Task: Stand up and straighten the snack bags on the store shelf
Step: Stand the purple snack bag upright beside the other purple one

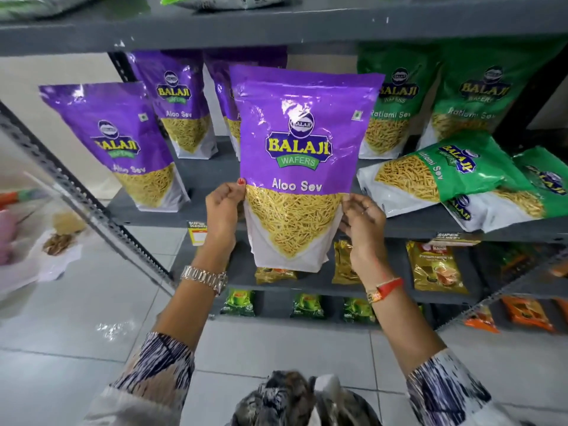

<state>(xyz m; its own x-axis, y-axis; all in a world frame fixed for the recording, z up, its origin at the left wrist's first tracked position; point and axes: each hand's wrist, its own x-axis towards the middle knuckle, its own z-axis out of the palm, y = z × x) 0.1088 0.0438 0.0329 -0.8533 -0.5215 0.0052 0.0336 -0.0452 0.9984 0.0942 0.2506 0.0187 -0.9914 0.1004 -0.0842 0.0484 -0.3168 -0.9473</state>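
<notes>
A purple Aloo Sev bag hangs upright in front of the grey shelf, held off it by both hands. My left hand pinches its left edge and my right hand pinches its right edge, both at mid height. Another purple bag stands upright at the shelf's left, and two more stand behind. On the right, two green Ratlami Sev bags stand at the back, while two green bags lie flat at the front right.
A perforated grey upright slants down the left side. The shelf above overhangs the bags. Lower shelves hold gold packets, small green packets and orange packets. White floor tiles lie below.
</notes>
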